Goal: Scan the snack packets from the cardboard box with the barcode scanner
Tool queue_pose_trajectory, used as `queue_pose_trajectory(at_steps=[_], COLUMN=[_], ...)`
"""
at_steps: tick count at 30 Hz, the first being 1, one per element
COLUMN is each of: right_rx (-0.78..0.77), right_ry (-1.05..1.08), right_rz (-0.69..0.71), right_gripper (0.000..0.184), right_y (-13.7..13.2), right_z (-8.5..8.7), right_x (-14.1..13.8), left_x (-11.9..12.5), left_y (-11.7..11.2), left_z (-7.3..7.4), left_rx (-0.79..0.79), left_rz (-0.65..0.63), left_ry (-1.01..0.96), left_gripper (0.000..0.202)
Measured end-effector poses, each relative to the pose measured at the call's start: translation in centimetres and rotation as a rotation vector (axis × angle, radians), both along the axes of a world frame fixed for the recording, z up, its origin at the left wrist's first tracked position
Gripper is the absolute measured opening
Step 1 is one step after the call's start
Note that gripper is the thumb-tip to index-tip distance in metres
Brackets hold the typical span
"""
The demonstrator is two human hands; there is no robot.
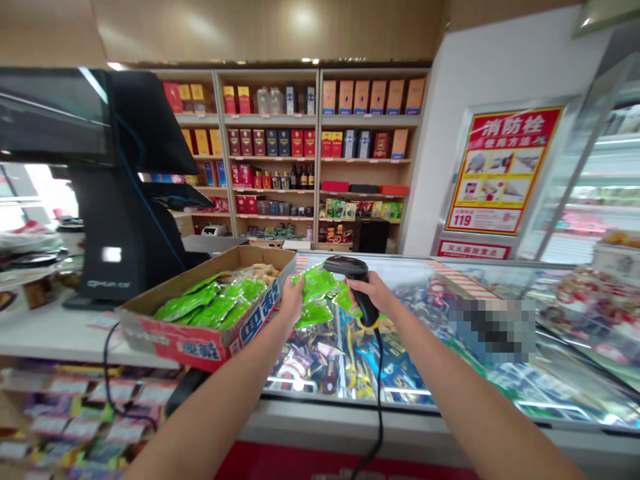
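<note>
Over the freezer's glass top, my left hand grips the left edge of a green snack packet. My right hand is wrapped around the handle of a black barcode scanner, whose head points left above the packet. From the handle's yellow-ringed base a black cable hangs down. More green packets lie on the glass under and beside the held one. Left of my left hand stands an open cardboard box with several green packets inside.
A black cash register screen rises at the left on a white counter. The glass-topped freezer holds many wrapped goods. Behind it are shelves of boxes and bottles. A red and yellow poster hangs at the right.
</note>
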State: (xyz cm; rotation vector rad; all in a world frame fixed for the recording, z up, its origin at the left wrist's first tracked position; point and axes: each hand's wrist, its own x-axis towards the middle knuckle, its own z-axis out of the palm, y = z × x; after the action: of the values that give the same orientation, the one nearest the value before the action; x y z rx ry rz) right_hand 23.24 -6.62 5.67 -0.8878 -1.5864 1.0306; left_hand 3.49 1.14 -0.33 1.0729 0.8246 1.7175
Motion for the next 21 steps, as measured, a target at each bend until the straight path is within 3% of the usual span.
queue_pose_trajectory(at_steps=[3,6,8,12,21], right_rx=[-0.036,-0.033,-0.012,-0.021,-0.061], right_ry=[-0.006,-0.011,0.004,0.020,0.028], right_rz=[-0.046,-0.017,0.003,-0.006,-0.067], right_gripper=[0.031,0.031,0.030,0.029,0.029], right_y=[1.9,2.9,3.1,2.7,2.3], right_z=[-1.0,-3.0,-4.2,-5.5,-5.7], right_x=[0.4,0.7,0.8,0.8,0.3], left_x=[-0.3,-0.7,-0.7,-0.3,0.1], left_y=[1.9,2.7,3.1,3.6,2.7], left_z=[-2.0,-3.4,-3.9,-4.1,-3.8], left_rx=[-0.117,-0.046,0.018,0.067,0.096], left_rz=[-0.107,-0.159,-0.108,0.039,-0.028], left_ry=[-0.211,-0.194,-0.125,-0.014,0.047], left_gripper=[0.039,0.049,0.052,0.044,0.040])
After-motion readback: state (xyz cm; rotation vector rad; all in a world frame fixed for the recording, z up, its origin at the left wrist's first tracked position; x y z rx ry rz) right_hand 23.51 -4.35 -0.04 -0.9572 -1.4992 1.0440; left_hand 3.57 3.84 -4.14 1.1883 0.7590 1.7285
